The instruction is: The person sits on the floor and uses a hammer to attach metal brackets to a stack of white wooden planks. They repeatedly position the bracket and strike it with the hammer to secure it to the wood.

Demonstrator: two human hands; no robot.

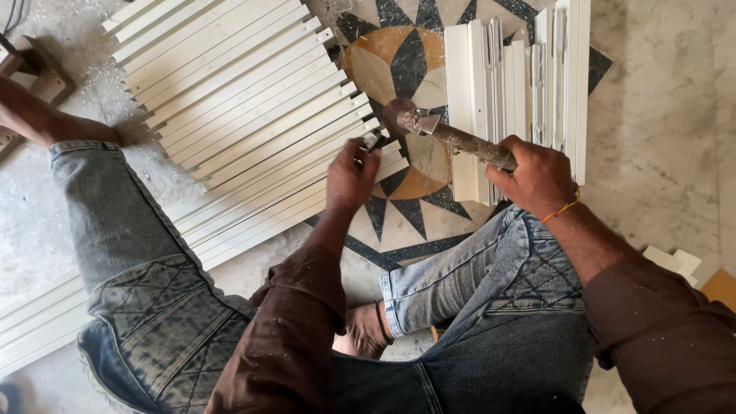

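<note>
Nearest to you, your crossed legs in grey jeans [491, 284] frame the work, so keep your knees back from the strike line.

Just beyond, your left hand [350, 178] is pinched shut on a small metal piece [372, 140] at the end of a white strip [366, 135]; I can't tell exactly what the piece is. The fingertips are pressed together close to where the hammer would land, so slide your hold down and away from the tip, and keep the piece square to the strip.

Your right hand [537, 175] is wrapped tightly round the worn handle of the hammer [452, 136], the grip fully closed, with the metal head raised just above and right of the piece. A short, controlled tap looks wiser than a full swing, since the thin strip could likely dent or jump.

The strip lies at the near edge of a long row of white strips [245, 100] laid side by side on the patterned floor [406, 65]. Farther off, to the right, a stack of white channel sections [514, 84] lies on the same floor.
</note>
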